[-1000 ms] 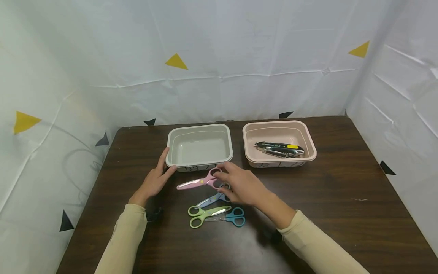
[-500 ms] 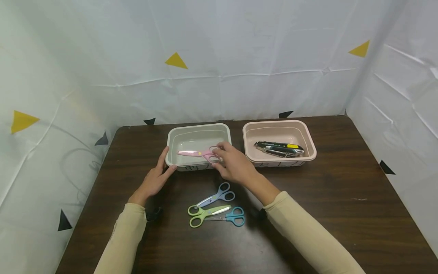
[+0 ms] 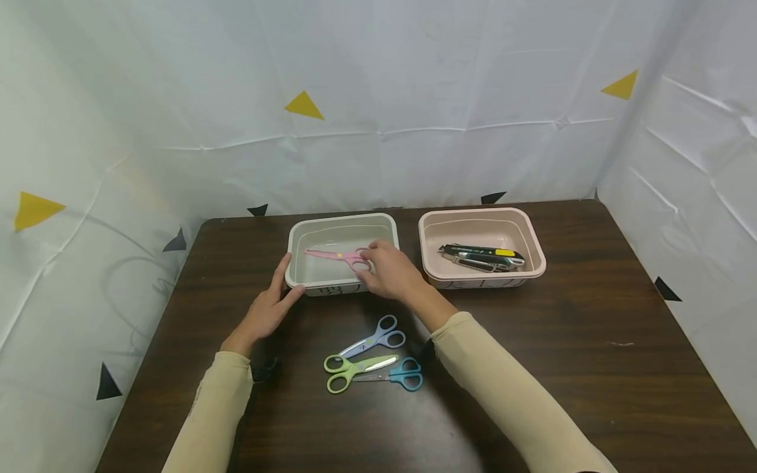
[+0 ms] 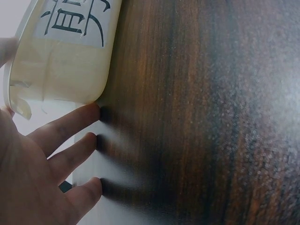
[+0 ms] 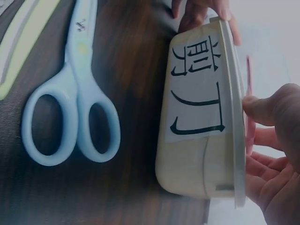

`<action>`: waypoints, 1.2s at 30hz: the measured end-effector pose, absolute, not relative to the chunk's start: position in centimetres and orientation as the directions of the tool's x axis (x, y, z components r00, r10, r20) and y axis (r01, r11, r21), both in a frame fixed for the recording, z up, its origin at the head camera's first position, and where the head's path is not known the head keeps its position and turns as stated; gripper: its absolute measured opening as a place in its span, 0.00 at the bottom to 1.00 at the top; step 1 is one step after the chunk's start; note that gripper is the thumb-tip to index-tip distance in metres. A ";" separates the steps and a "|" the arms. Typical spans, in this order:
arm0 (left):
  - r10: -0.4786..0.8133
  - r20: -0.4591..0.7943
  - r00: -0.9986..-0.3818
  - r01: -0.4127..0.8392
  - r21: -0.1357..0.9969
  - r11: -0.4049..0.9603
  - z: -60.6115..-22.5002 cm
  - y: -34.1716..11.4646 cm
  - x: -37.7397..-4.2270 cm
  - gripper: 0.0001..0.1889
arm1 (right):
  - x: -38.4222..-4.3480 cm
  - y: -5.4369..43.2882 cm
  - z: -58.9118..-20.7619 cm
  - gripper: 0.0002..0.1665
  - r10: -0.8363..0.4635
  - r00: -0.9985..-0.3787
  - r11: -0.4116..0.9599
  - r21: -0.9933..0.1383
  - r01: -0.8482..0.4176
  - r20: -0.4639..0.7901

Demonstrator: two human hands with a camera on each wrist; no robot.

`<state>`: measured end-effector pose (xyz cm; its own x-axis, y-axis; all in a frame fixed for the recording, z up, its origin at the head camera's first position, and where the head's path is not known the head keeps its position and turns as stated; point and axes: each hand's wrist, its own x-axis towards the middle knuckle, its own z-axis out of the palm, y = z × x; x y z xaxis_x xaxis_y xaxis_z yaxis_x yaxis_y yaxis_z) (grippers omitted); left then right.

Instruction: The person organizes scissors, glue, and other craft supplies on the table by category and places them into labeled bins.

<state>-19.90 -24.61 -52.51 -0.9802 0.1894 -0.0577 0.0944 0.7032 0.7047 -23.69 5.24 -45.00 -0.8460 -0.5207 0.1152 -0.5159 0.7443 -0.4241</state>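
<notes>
My right hand point(image 3: 390, 269) pinches a pair of pink scissors point(image 3: 334, 255) by the handle loops. They hang level over the grey plastic bin point(image 3: 391, 230), blades pointing left. In the right wrist view, the pink scissors point(image 5: 250, 103) appear edge-on just above the bin rim, with my thumb against them. My left hand point(image 3: 264, 315) rests at the bin's front left corner, thumb at the rim. The left wrist view has that hand's fingers point(image 4: 75, 157) fairly straight, their tips by the dark tabletop. Blue scissors point(image 3: 371, 337), green scissors point(image 3: 357, 369) and teal-handled scissors point(image 3: 408, 374) lie in front.
A pink bin point(image 3: 535, 266) stands right of the grey one and holds box cutters point(image 3: 481, 255). The green scissors overlap the teal-handled pair. A paper label point(image 5: 194, 89) with large characters is on the grey bin's front. White sheeting point(image 3: 378, 98) surrounds the dark wooden table point(image 3: 591, 368).
My right hand has carried the pink scissors from in front of the grey bin up and forward, over its inside. The blue scissors are now uncovered. My left hand stays at the bin corner.
</notes>
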 end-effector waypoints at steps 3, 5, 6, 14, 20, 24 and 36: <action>0.189 -0.059 -0.980 0.093 0.706 0.702 -52.5 -24.6 -19.9 0.39 | -24.2 4.9 -45.0 0.21 -0.514 -0.853 0.757 -0.421 -0.500 0.090; 0.189 -0.061 -0.980 0.091 0.708 0.700 -52.5 -24.6 -19.9 0.39 | -24.5 4.7 -45.0 0.18 -0.511 -0.856 0.764 -0.416 -0.494 0.078; 0.189 -0.063 -0.980 0.090 0.710 0.699 -52.5 -24.6 -19.8 0.39 | -24.6 4.6 -45.0 0.16 -0.510 -0.857 0.766 -0.416 -0.490 0.071; 0.183 -0.069 -0.981 0.081 0.709 0.700 -52.6 -24.6 -19.7 0.38 | -25.5 3.9 -45.5 0.12 -0.462 -0.886 0.775 -0.473 -0.420 0.030; 0.186 -0.062 -0.981 0.087 0.710 0.699 -52.6 -24.6 -19.8 0.38 | -25.6 3.6 -45.8 0.11 -0.397 -0.918 0.796 -0.504 -0.336 -0.016; 0.184 -0.061 -0.981 0.087 0.707 0.702 -52.5 -24.5 -19.9 0.39 | -25.6 3.5 -45.6 0.12 -0.388 -0.921 0.803 -0.504 -0.317 -0.040; 0.180 -0.072 -0.981 0.077 0.704 0.706 -52.3 -24.4 -19.8 0.39 | -26.2 3.5 -45.6 0.09 -0.430 -0.900 0.796 -0.501 -0.338 -0.076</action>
